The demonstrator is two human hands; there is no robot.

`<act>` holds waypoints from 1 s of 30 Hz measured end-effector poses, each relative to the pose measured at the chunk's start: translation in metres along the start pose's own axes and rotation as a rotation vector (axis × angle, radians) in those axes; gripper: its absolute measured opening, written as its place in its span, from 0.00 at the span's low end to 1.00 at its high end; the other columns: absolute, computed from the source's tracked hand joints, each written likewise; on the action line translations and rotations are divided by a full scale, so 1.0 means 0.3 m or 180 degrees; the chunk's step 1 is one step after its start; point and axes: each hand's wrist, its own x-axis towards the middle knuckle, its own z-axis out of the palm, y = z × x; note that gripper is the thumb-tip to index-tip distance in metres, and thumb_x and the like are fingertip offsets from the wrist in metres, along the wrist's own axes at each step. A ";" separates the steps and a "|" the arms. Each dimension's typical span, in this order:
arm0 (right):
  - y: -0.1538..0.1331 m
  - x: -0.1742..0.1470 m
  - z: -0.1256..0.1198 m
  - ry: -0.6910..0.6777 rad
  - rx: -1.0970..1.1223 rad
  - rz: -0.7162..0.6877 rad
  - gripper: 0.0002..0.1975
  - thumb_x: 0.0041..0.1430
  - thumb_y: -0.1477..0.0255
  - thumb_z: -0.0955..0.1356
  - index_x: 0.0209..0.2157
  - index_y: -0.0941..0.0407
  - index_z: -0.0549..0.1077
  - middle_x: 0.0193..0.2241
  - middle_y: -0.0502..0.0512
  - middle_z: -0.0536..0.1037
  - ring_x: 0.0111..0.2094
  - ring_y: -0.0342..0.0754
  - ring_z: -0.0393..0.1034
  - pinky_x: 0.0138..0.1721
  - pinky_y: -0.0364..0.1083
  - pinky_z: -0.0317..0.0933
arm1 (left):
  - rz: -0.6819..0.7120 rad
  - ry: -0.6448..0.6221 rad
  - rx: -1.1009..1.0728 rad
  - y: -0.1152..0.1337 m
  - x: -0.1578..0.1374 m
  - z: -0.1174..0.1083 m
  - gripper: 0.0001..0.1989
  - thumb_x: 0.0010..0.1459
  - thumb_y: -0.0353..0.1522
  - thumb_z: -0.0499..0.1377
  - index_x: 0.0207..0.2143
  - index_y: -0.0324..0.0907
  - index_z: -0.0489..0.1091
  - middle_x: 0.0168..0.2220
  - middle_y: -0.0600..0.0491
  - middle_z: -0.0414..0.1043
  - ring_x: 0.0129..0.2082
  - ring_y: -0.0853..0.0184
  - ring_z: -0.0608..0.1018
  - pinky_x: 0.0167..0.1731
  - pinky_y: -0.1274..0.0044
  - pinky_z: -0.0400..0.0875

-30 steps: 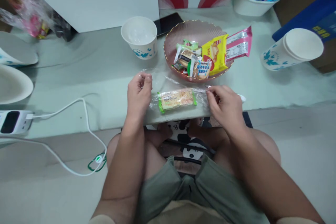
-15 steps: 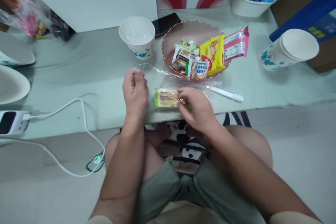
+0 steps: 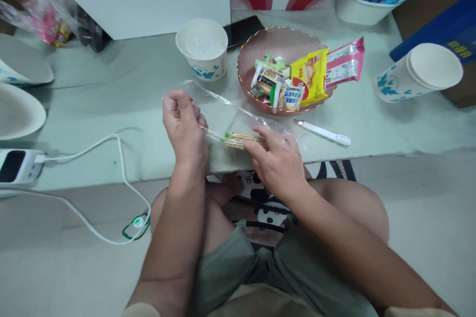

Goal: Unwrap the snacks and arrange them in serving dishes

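My left hand (image 3: 185, 121) is closed round the edge of a clear plastic bag (image 3: 219, 109) and holds it stretched above the tabletop. A packet of soda biscuits (image 3: 238, 140) with green ends lies in the bag, tipped so that the thin edges of the biscuits show. The fingers of my right hand (image 3: 278, 153) grip the packet's right end through the film, and they hide that end. Just right of the bag lies a slim white craft knife (image 3: 327, 134). Beyond the bag stands a pink glass bowl (image 3: 245, 72) with several wrapped snacks in it.
A paper cup (image 3: 206, 67) stands behind my left hand, near a dark phone (image 3: 245, 31). Stacked paper cups (image 3: 390, 84) lean at the right, below a white tub (image 3: 366, 12) of packets. A white cable (image 3: 122, 166) runs from a charger (image 3: 18, 168) over the table edge.
The biscuit packet has turned from its flat printed face onto its edge, with my right hand now gripping it. My left hand has moved slightly left, drawing the bag out wider.
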 end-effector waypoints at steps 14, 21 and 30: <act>-0.033 0.010 -0.034 -0.0693 0.0974 0.0449 0.19 0.72 0.61 0.59 0.49 0.55 0.76 0.49 0.61 0.82 0.50 0.59 0.75 0.50 0.56 0.66 | -0.0700 0.0260 -0.0414 0.021 -0.004 0.015 0.18 0.66 0.41 0.63 0.29 0.46 0.59 0.20 0.62 0.52 0.15 0.77 0.52 0.17 0.79 0.42; -0.046 0.065 -0.037 -0.0589 0.1059 0.0975 0.22 0.63 0.59 0.68 0.55 0.55 0.73 0.51 0.61 0.79 0.53 0.61 0.74 0.51 0.57 0.68 | -0.1329 0.0049 -0.1235 0.064 -0.018 0.039 0.25 0.74 0.44 0.50 0.23 0.44 0.56 0.17 0.60 0.47 0.15 0.74 0.44 0.17 0.75 0.38; -0.080 0.062 -0.041 -0.0614 0.1026 0.0873 0.34 0.56 0.63 0.72 0.63 0.57 0.68 0.57 0.66 0.77 0.55 0.64 0.73 0.54 0.60 0.68 | -0.0998 -0.0561 -0.0819 0.113 -0.072 0.061 0.23 0.69 0.45 0.58 0.23 0.45 0.60 0.20 0.60 0.44 0.16 0.73 0.43 0.17 0.75 0.38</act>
